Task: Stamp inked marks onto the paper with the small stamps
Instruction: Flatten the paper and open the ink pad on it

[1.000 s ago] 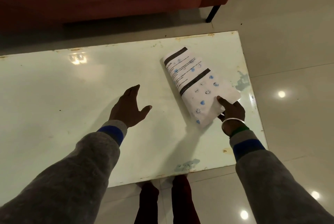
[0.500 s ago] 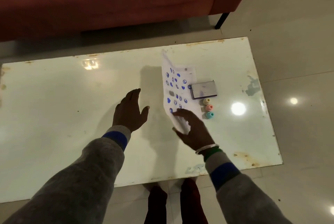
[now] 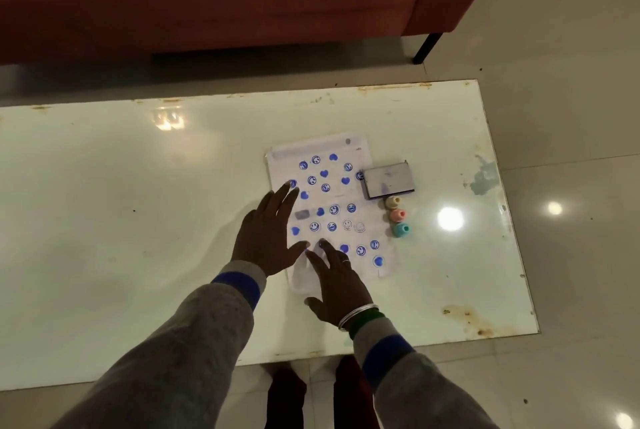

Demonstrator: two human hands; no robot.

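Open grips (image 3: 266, 238) beside stamps (image 3: 396, 215), pad (image 3: 388, 180)

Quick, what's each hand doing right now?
Left hand: open, flat on the paper, holding nothing.
Right hand: open, fingers spread on the paper, holding nothing.

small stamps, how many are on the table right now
3, in a row right of the paper, just below the ink pad: yellow stamp farthest, pink stamp in the middle, teal stamp nearest. None looks hidden.
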